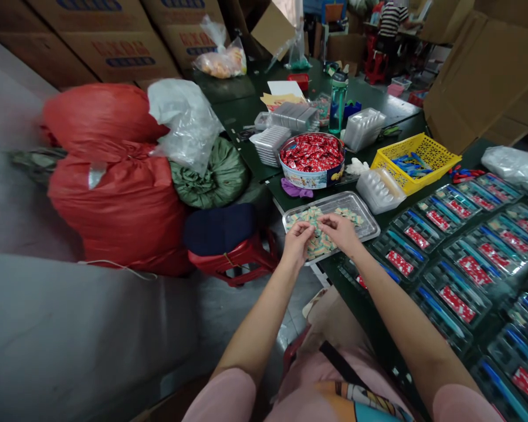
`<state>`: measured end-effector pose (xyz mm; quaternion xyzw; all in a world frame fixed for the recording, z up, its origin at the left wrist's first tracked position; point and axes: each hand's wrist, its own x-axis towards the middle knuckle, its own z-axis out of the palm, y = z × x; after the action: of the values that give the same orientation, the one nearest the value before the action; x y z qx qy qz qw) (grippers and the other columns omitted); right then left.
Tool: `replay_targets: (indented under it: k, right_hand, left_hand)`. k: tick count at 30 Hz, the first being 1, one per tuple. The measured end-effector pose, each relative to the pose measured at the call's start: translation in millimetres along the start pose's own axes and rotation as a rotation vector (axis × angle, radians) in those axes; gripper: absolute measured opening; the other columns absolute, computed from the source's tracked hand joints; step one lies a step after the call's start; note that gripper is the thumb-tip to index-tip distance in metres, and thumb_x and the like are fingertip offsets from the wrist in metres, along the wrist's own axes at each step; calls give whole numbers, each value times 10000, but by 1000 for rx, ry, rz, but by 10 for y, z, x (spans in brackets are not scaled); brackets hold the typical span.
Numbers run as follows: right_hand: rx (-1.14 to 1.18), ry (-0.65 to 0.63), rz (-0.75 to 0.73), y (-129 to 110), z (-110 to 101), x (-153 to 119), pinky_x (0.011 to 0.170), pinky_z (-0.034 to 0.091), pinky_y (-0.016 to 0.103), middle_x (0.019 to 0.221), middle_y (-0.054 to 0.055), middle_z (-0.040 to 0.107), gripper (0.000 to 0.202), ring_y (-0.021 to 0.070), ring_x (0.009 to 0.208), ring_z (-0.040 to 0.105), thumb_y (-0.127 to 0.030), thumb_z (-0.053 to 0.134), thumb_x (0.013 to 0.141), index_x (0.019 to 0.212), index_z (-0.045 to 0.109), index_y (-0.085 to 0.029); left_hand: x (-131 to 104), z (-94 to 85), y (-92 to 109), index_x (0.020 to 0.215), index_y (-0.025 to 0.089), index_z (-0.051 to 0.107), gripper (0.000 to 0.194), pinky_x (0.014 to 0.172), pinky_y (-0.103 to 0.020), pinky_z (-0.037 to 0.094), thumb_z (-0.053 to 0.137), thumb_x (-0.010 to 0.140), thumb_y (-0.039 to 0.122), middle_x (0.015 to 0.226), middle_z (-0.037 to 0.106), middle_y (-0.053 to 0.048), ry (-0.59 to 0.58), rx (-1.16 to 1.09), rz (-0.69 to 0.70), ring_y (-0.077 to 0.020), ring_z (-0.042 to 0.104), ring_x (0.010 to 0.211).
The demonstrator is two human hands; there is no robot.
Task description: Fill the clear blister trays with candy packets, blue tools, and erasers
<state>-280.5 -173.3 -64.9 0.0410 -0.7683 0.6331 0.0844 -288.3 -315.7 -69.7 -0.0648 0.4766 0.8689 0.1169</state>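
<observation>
My left hand (297, 242) and my right hand (339, 232) are close together above a clear plastic tray (368, 230). Fingertips on both hands are pinched, but whatever lies between them is too small to make out. Many small, flat pale-yellow and teal pieces (320, 246) are scattered in the tray under my hands, with more (354, 218) towards its far right. Beyond the tray stands a round tin (310, 179) full of red packets with white dots (312, 151). A purple cloth-like item (295, 189) lies by the tin.
Clear plastic packs (457, 266) holding blue pens and red packets cover the table on the right. A yellow basket (440, 161) contains blue items. Stacked clear shells (381, 190) and a water bottle (338, 102) stand nearby. Red sacks (114, 199) and a stool (222, 234) are left.
</observation>
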Motion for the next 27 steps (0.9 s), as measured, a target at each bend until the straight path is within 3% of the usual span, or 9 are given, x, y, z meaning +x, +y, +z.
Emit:
replay_targets:
  k: [5,9,13,18,23,27]
  right_hand:
    - [74,83,60,-55,70,-15,711,503,283,777,22,671,172,157,725,623,-314,649,727,817,673,-171]
    - [151,125,106,-65,116,-14,709,502,289,757,20,667,197,158,708,620,-333,650,702,811,662,-170]
    - [159,253,101,6,56,13,709,498,287,769,15,660,221,150,708,608,-339,607,716,861,654,-180]
    - [51,256,78,66,-59,35,710,501,299,778,24,651,223,158,710,614,-345,598,710,843,657,-175]
    - [47,258,62,73,-79,23,715,514,308,821,37,663,234,172,737,636,-369,614,728,861,645,-179]
    - [-78,235,-4,101,-108,12,748,519,340,850,59,677,207,194,776,641,-328,586,763,882,663,-176]
  left_hand:
    - [-31,69,-33,757,175,546,348,704,-221,506,841,574,206,648,561,69,25,-183,-69,-50,557,586]
    - [-4,88,-49,768,170,537,311,674,-195,503,806,613,144,647,579,64,111,-271,-90,-46,569,571]
    - [41,58,-1,775,173,542,240,688,-172,500,748,679,98,686,609,48,207,-328,-67,-57,616,630]
    - [28,75,69,818,177,553,186,643,-159,492,682,751,60,745,621,17,155,-418,-164,-110,672,757]
    - [-48,161,101,852,145,568,70,606,-147,490,573,864,76,865,656,-48,131,-487,-330,-91,659,741]
    - [-95,195,138,896,111,593,153,583,-130,492,450,949,127,897,667,-86,108,-542,-391,-72,646,701]
